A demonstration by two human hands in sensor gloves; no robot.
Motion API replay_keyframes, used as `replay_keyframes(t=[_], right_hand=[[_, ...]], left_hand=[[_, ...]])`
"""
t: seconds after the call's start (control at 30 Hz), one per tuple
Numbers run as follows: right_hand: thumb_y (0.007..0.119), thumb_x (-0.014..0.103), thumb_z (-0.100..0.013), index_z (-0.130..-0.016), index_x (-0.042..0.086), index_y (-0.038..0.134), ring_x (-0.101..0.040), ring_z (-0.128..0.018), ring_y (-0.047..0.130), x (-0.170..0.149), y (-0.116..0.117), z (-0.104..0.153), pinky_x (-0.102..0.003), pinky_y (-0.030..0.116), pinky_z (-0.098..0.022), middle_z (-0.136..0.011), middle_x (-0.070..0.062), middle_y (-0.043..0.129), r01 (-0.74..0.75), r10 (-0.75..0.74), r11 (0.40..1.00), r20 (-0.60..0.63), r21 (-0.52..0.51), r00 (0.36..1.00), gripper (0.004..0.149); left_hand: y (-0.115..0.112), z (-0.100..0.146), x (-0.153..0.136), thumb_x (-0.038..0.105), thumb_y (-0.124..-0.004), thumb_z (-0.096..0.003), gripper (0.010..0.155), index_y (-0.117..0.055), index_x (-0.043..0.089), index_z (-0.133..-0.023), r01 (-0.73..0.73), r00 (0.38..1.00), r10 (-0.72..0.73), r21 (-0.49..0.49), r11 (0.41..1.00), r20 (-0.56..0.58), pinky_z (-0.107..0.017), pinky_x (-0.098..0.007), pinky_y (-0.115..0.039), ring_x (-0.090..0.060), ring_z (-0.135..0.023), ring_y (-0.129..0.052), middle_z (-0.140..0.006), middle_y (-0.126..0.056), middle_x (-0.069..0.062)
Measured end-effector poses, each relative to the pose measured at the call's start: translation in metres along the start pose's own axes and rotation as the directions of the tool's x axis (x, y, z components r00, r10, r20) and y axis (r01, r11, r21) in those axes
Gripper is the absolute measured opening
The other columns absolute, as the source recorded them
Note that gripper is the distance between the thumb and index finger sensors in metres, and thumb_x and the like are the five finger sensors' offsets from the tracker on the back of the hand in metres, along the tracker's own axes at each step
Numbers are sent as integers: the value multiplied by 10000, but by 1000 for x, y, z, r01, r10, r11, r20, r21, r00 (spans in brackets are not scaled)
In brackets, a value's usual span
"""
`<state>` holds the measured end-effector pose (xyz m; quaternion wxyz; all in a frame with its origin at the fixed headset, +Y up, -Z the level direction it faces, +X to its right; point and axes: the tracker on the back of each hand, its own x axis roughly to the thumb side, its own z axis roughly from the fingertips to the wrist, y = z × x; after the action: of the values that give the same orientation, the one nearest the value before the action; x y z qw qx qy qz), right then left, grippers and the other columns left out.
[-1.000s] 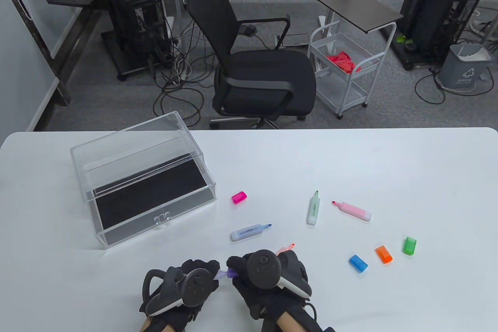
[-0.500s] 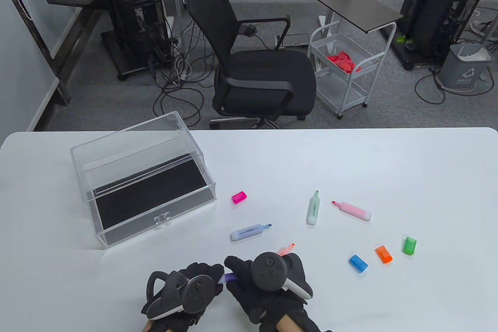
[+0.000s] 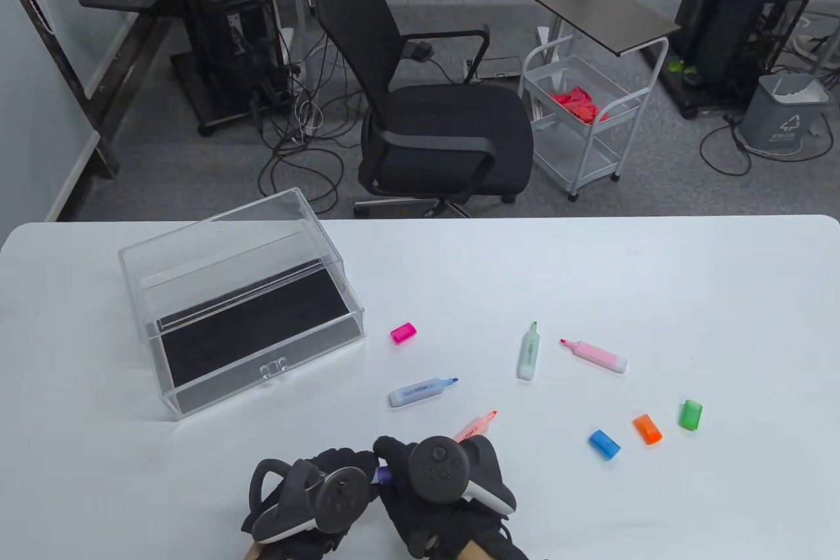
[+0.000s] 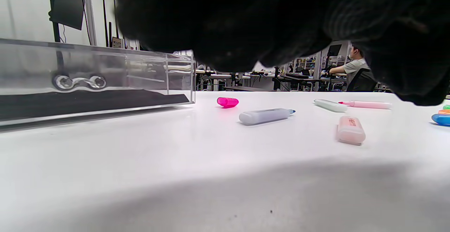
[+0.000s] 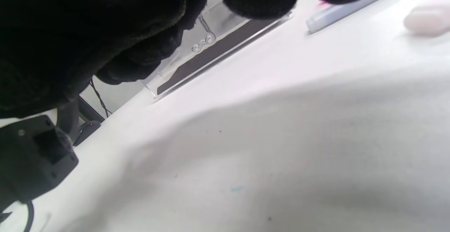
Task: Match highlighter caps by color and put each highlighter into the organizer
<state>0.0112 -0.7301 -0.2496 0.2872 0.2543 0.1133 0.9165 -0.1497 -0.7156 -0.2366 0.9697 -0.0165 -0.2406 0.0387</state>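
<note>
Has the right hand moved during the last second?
Yes. The right hand has shifted left and toward the near table edge, uncovering more of the orange highlighter, which lies unmoved.

The purple highlighter (image 3: 382, 474) is almost all hidden between the left hand (image 3: 308, 497) and the right hand (image 3: 438, 484); only a tiny purple bit shows. The black gloves and trackers cover the fingers, so how they hold it cannot be seen. Both wrists are cut off by the bottom edge. In the right wrist view the orange highlighter (image 5: 427, 20) is a blurry blob. The writing on the blue highlighter (image 3: 422, 390) is too small to read
</note>
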Motion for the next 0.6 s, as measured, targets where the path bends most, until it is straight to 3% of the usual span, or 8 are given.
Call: replay_keyframes(t=[0.07, 0.13, 0.2, 0.33, 0.47, 0.6], right_hand=[[692, 299, -452, -975, 146, 348, -245, -605, 806, 1, 3, -1, -542, 713, -478, -723, -38, 688, -32, 31, 999, -26, -40, 999, 644], [691, 314, -458, -982, 164, 321, -278, -671, 778, -1, 5, -2, -559, 667, -529, -792, -59, 658, -58, 59, 998, -71, 16, 996, 659], [718, 349, -456, -996, 185, 314, -328, -752, 732, -3, 5, -2, -590, 601, -589, -880, -101, 619, -87, 87, 996, -87, 2, 992, 694], [748, 413, -445, -1022, 264, 298, -409, -967, 514, -7, 0, 0, -681, 380, -700, -1083, -122, 399, -141, 136, 990, -146, -24, 980, 746], [751, 436, -439, -1031, 271, 305, -402, -1048, 323, -20, -11, 4, -694, 258, -712, -1131, -83, 244, -174, 156, 982, -218, -66, 963, 760], [746, 444, -440, -1036, 283, 325, -383, -1063, 224, -28, -18, 8, -693, 208, -709, -1138, -55, 191, -173, 146, 981, -265, -83, 953, 747]], left_hand=[[-4, -2, -2, 532, -712, -445, 503, -682, 309, -895, -34, 999, 33, -22, 999, -25, -268, -284, -932, -96, -368, -991, -633, -868, 152], [-7, -3, -3, 540, -708, -451, 506, -671, 320, -904, 0, 1000, -1, -39, 999, -32, -300, -283, -928, -97, -401, -987, -652, -860, 155], [-9, -4, -6, 553, -699, -458, 505, -660, 336, -913, 12, 998, -15, -51, 999, -63, -324, -275, -923, -92, -426, -982, -670, -852, 164], [-9, -4, -13, 556, -683, -471, 521, -629, 337, -940, 28, 992, -35, -58, 998, -124, -363, -282, -911, -105, -472, -971, -711, -834, 157], [6, -6, -36, 563, -656, -486, 542, -600, 325, -970, 23, 977, -22, 0, 1000, -212, -389, -288, -903, -116, -506, -963, -749, -818, 144], [22, -16, -55, 582, -628, -492, 611, -538, 300, -1027, 8, 958, -15, -24, 1000, -286, -464, -326, -867, -167, -595, -924, -829, -770, 99]])
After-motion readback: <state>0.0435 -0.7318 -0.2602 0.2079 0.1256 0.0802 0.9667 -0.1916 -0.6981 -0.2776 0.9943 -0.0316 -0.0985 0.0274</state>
